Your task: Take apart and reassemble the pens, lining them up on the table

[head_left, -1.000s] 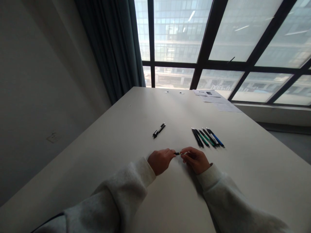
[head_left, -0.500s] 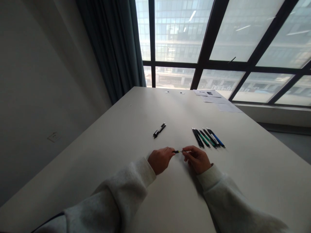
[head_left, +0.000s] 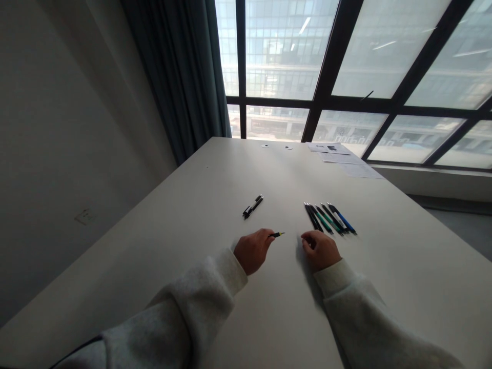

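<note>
My left hand is closed around a slim black pen with a yellow band near its thin tip, which points right. Most of the pen's barrel is hidden in the hand. Across a short gap, my right hand has its fingers curled in with thumb and forefinger together. Anything between those fingertips is too small to make out. Just beyond the right hand lies a row of several pens, black, green and blue, side by side. Ahead of my left hand, black-and-white pens lie close together.
The white table carries printed papers at its far right edge and two small white round pieces at the far end. A dark curtain and a large window frame stand behind it.
My right hand has drawn away to the right from the pen's tip, and its fingers have curled in. The left hand keeps the pen, its tip tilted slightly farther upward.
</note>
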### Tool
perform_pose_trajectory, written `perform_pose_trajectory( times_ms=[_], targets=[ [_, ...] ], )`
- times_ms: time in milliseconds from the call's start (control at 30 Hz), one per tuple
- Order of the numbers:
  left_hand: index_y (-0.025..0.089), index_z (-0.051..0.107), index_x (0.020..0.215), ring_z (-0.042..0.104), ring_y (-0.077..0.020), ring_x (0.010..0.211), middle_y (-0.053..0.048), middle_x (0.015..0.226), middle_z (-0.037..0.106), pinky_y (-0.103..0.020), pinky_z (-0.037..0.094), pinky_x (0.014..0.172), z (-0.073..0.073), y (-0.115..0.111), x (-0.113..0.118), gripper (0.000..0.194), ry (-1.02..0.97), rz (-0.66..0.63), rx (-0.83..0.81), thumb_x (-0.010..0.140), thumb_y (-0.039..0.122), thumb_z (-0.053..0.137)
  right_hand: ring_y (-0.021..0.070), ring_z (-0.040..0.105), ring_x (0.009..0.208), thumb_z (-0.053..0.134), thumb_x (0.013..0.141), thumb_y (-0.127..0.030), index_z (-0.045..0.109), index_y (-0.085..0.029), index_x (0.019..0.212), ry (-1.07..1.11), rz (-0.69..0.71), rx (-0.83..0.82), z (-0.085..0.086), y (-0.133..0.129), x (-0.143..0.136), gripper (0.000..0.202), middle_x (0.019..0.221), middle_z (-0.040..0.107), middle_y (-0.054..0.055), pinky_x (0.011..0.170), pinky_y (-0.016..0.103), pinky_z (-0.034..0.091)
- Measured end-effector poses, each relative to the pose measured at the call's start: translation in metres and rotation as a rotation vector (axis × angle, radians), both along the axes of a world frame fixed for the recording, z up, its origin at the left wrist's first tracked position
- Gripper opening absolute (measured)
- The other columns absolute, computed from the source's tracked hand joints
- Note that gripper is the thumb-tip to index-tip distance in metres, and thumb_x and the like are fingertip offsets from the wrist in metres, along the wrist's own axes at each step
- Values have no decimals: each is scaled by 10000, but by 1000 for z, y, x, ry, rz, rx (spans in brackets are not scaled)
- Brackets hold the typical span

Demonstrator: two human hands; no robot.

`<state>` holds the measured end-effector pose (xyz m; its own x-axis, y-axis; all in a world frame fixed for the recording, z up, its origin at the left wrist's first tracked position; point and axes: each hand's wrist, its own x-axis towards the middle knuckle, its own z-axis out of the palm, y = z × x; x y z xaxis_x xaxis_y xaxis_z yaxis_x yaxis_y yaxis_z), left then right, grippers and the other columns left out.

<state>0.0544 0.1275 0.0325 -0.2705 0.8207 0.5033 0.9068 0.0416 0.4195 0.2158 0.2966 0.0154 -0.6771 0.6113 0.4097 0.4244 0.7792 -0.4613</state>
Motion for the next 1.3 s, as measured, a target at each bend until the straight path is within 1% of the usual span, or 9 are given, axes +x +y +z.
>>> perform_pose_trajectory(
  times_ms=[233,333,433,533,633,767,967,1167,1300],
  targets=[
    [190,557,1019,646,-148,747,-22,885,685,-243,482,652,-1,0,1,206,1,-5,-23,986,291,380,192,619,644,515,715,-199,696,-144,784,-105,20,2,-4,0,-1,201,699,673,70,661,295,476],
    [188,559,1020,644,-144,745,-23,882,684,-237,480,650,-1,1,1,220,9,-19,-39,990,297,370,169,575,547,536,723,-227,684,-134,872,-46,8,21,0,-2,-1,230,601,621,29,592,281,463],
    [189,561,1023,648,-145,751,-20,887,685,-237,480,648,-1,2,1,219,21,-22,-60,990,299,374,145,521,482,518,817,-269,658,-149,889,101,32,73,7,-10,1,199,548,561,-3,548,271,442],
    [191,562,1026,653,-153,755,-15,891,682,-248,483,646,0,2,1,220,45,-45,-91,990,301,374,136,513,490,492,891,-302,638,-173,960,213,151,41,15,-22,1,206,589,564,-2,537,267,440],
    [193,567,1019,652,-153,736,-11,878,677,-251,478,637,2,0,3,233,79,-94,-141,992,314,371,121,501,481,487,908,-298,609,-186,1072,218,327,-43,19,-30,0,233,713,616,24,508,265,442],
    [200,569,1021,652,-145,756,-8,880,677,-241,467,643,4,-1,4,225,99,-143,-164,992,315,378,131,540,537,492,913,-267,634,-198,990,191,458,-91,20,-34,-2,176,783,629,51,518,264,452],
    [191,572,1005,641,-139,731,-15,864,672,-236,456,617,1,1,3,253,112,-105,-162,998,324,358,123,545,484,489,917,-321,641,-195,919,295,375,-175,13,-32,-3,198,764,620,50,463,258,435],
    [183,570,1021,644,-139,744,-26,877,672,-241,480,647,-3,2,1,255,91,-69,-130,998,317,354,123,518,400,510,901,-427,635,-192,897,343,257,-341,9,-26,-2,266,543,558,-15,419,252,415],
    [188,572,1016,647,-141,749,-21,875,676,-242,485,648,-2,2,1,243,68,-53,-108,994,317,368,121,505,386,542,876,-465,633,-191,893,395,237,-448,6,-24,-3,289,501,513,-36,395,245,398]
  ],
)
